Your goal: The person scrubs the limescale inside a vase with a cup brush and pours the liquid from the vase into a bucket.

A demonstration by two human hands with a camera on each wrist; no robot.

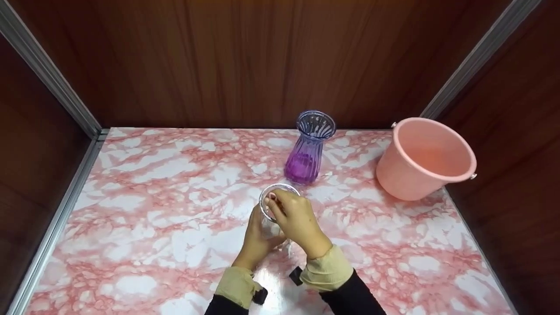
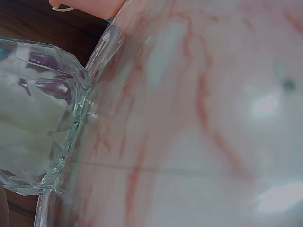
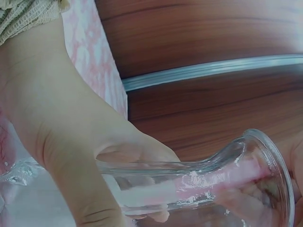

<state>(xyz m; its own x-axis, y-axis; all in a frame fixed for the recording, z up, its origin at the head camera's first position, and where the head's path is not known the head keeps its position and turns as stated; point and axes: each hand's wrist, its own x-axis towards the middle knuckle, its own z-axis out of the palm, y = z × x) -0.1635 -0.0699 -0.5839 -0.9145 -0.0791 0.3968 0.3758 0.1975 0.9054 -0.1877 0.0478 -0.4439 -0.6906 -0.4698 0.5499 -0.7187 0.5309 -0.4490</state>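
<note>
While the left hand [image 1: 257, 243] curls its fingers round a clear glass vase [image 1: 270, 228] about midway between the side edges of the table [image 1: 175, 218], the right hand [image 1: 302, 216] pinches a pink-and-white object [image 3: 199, 185] at the vase's mouth. Nearer the back edge stands a purple vase [image 1: 305, 162], with a pink bucket [image 1: 396, 179] by the back right corner.

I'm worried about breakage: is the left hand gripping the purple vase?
No, the left hand holds the clear vase, while the purple vase stands beyond it.
</note>
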